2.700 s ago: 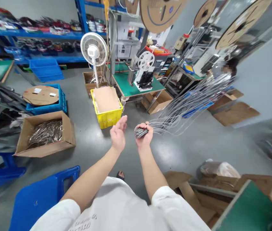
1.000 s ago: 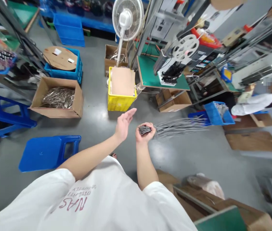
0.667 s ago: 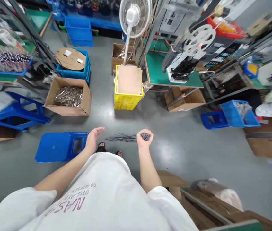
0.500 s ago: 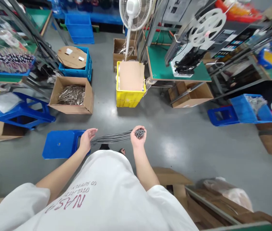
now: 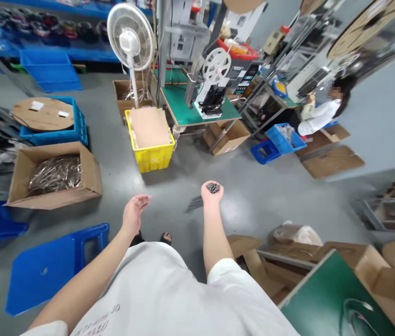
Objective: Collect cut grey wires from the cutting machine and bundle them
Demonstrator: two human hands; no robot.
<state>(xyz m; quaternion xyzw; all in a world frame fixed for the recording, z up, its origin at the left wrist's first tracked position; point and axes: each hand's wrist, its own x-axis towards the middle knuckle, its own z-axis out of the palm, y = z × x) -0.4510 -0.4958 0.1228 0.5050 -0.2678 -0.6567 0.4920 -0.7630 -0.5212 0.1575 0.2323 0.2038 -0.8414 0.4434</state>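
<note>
While the right hand is closed round one bundle of grey strands, the left hand is empty, with its fingers loosely spread. The bundle's cut-looking ends face up out of the fist; its long axis runs down and away to the left of that hand, the lower part foreshortened over the floor. That trailing part points roughly towards the left hand's side, yet lies nearer the right hand and apart from the left. There are too many strands to count.

Just behind and left of the left hand is one blue stool. Farther left of it stands one open carton of shiny strips. Ahead of both hands are one yellow crate, one white fan and one machine on a green-topped table. Well off to the right hand's far right, one co-worker is beside one blue bin.
</note>
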